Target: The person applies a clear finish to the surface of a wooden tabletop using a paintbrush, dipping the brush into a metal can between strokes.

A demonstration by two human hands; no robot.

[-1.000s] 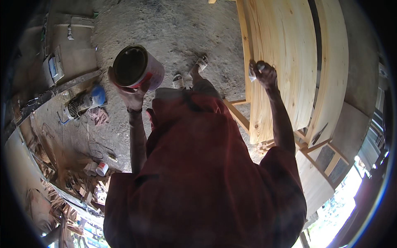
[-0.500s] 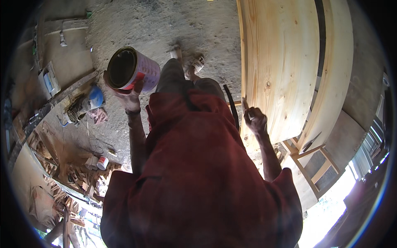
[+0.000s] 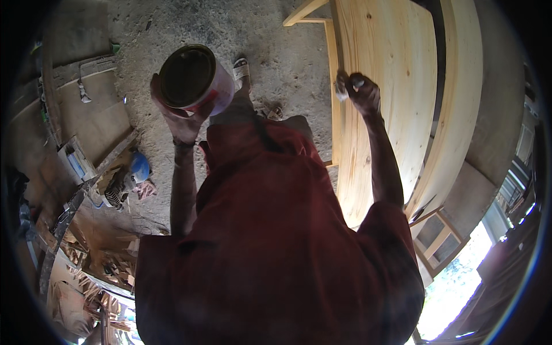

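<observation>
My left hand (image 3: pixel 177 119) is wrapped around a pale, open-topped paint can (image 3: pixel 223 91) with a red patch on its side. The can leans toward me, and its inside looks dark. In my closed right hand (image 3: pixel 367 99) is a paintbrush (image 3: pixel 341 87), its pale bristles against the left edge of a light, knotty wooden panel (image 3: pixel 397 69). My fingers cover most of the brush handle. Whether the bristles are wet cannot be made out.
A second long pale board (image 3: pixel 460 80) runs to the right of the panel. Wooden legs (image 3: pixel 310 11) jut out at its far left. On the floor at left lie a blue rounded object (image 3: pixel 140 167) and a long timber (image 3: pixel 69 213). Wood scraps lie at lower left.
My right hand has moved the brush farther up along the panel's left edge. The can in my left hand has shifted slightly right and up. My view and feet have moved forward.
</observation>
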